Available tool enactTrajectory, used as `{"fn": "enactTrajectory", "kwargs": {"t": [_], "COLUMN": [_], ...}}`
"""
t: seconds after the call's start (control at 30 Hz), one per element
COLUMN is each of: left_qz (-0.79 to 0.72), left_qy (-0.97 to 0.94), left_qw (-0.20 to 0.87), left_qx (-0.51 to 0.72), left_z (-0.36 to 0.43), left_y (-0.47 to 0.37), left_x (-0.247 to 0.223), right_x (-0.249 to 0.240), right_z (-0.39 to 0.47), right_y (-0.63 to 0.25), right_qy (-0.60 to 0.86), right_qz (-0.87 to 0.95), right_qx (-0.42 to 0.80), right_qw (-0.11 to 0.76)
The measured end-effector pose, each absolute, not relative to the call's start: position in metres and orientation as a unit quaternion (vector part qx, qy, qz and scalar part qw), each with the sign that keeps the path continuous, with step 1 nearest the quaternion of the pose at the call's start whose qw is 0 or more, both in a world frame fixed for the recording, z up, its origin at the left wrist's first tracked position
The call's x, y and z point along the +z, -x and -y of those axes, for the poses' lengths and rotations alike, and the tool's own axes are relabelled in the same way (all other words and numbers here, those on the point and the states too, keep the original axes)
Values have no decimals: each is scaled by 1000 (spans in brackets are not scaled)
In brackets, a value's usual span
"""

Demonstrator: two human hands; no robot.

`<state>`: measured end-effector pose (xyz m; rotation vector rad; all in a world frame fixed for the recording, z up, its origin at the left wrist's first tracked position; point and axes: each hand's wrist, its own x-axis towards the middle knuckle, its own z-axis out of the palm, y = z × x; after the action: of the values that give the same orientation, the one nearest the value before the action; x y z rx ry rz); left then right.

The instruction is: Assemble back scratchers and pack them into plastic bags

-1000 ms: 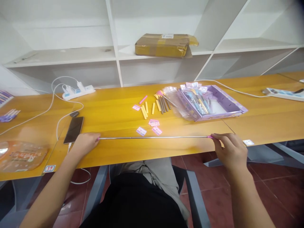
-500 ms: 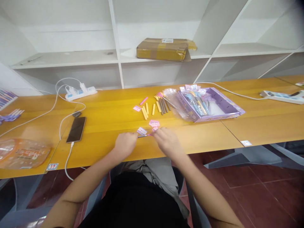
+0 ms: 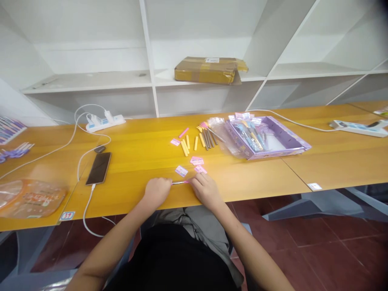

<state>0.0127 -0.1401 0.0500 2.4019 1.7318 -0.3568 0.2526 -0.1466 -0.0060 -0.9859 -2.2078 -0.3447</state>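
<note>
Near the table's front edge, both hands hold a thin metal-looking rod (image 3: pixel 178 183) with a pink part at its right end. My left hand (image 3: pixel 157 192) is wrapped in a fist around the left end. Fingers of my right hand (image 3: pixel 205 190) pinch the pink end, and most of that end is hidden. Just beyond the rod lie a small printed card (image 3: pixel 181 171) and several pink cards (image 3: pixel 197 161). Farther off are short yellow sticks (image 3: pixel 184 148), a pink stick (image 3: pixel 183 132) and a bunch of dark-handled sticks (image 3: pixel 209 138) with yellow and pink heads.
A purple tray (image 3: pixel 291 139) with bagged items stands at the right, plastic wrapping (image 3: pixel 228 141) beside it. To the left are a phone (image 3: pixel 98 168) on a cable, a power strip (image 3: pixel 106 123) and an orange pouch (image 3: pixel 36 198). A cardboard box (image 3: pixel 206 70) sits on the shelf.
Both hands have come slightly nearer to my body with the rod, away from the cards. More of the rod shows between the hands. The view has tilted a little upward.
</note>
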Motion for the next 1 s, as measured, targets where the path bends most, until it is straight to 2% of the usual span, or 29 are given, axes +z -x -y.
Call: {"fn": "enactTrajectory", "kwargs": {"t": [0.73, 1.0], "left_qz": [-615, -608], "left_qy": [-777, -784], "left_qw": [84, 83], "left_qx": [-100, -100], "left_z": [146, 145], "left_y": [-10, -17], "left_x": [41, 47], "right_x": [-13, -3], "right_z": [148, 145], "right_y": [-254, -253], "right_qy": [369, 372], "right_qz": [853, 855], "right_qx": [-83, -125], "right_qw": [358, 338]}}
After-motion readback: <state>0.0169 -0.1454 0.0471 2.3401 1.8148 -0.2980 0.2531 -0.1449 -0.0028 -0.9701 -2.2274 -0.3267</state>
